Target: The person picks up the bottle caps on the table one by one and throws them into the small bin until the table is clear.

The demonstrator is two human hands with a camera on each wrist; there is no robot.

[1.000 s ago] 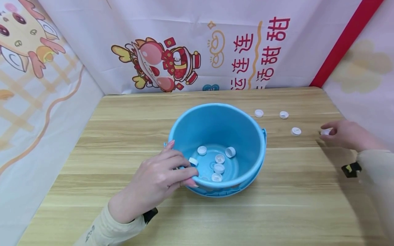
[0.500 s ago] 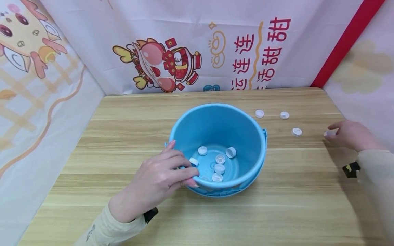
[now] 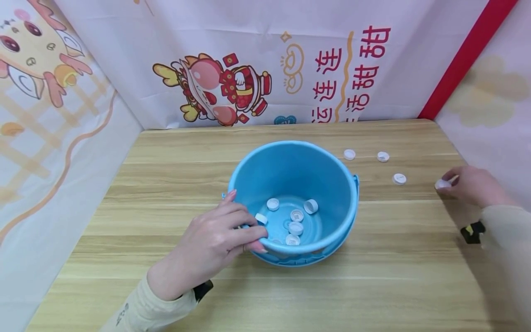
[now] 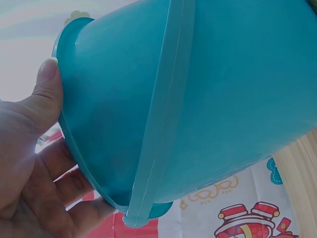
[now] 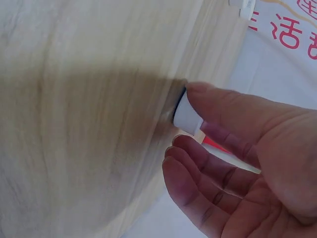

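Note:
A blue plastic bucket [image 3: 290, 175] stands upright on the wooden table, with several white bottle caps [image 3: 296, 228] lying loose on its floor. My left hand [image 3: 215, 240] grips the near-left rim. In the left wrist view the thumb [image 4: 47, 82] lies along the rim from outside, and the other fingers reach over its edge. At the far right, my right hand [image 3: 473, 184] pinches a white bottle cap [image 5: 187, 114] at the tabletop. The thumb presses one side of that cap; the other fingers are bent, and the cap's far side is partly hidden.
Three more white caps lie apart on the table [image 3: 398, 276] right of the bucket: one near its rim [image 3: 349, 154], one farther right [image 3: 383, 157], one nearer [image 3: 399, 179]. A printed cloth [image 3: 257, 27] hangs along the back and both sides.
My right hand has shifted slightly right and toward me, and the cap at its fingertips has moved with it. My left hand stays on the bucket rim.

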